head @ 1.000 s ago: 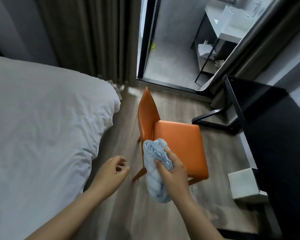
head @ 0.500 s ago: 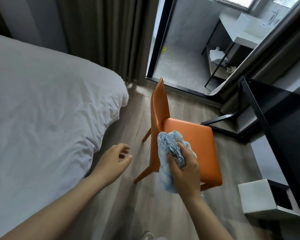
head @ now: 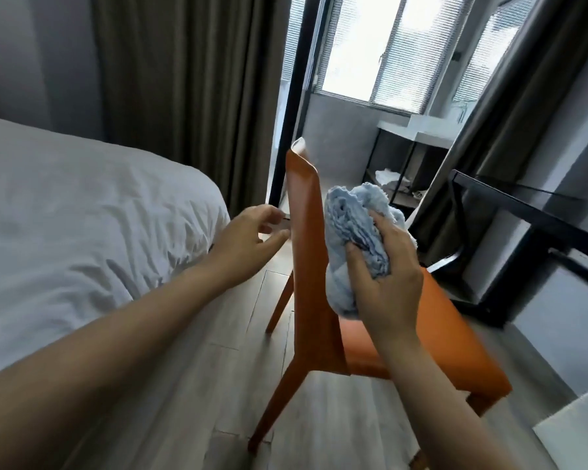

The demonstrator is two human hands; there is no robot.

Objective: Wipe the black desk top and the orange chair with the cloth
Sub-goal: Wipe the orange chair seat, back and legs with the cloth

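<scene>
The cloth (head: pixel 350 225), pale blue and bunched into a wad, is gripped in the right hand (head: pixel 384 283). The fingers curl into its folds and the thumb clamps it from below. It sits against the front face of the backrest of the chair (head: pixel 308 266), about halfway up and above the rear of the orange seat.

The chair stands on the floor (head: pixel 201 385) with its backrest seen almost edge-on and its seat pointing right, toward the counter (head: pixel 523 206). The left hand (head: pixel 252 232) is behind the backrest at much the same height as the cloth. It holds nothing, and its fingers are loosely spread and reach for the rear face. Whether the fingertips touch the backrest cannot be told.

The black counter stands at the right edge, well apart from the cloth, with the seat between them. Only its near corner and front edge show. A white box (head: pixel 577 432) sits on the floor by the seat's front corner, below the counter.

On the left a bed (head: pixel 82 215) with a rumpled white cover runs along the floor, and its corner is near the left hand. Behind the chair hang a dark curtain (head: pixel 184 79) and a black door frame (head: pixel 296 96). Beyond them is a bright window (head: pixel 381 45).
</scene>
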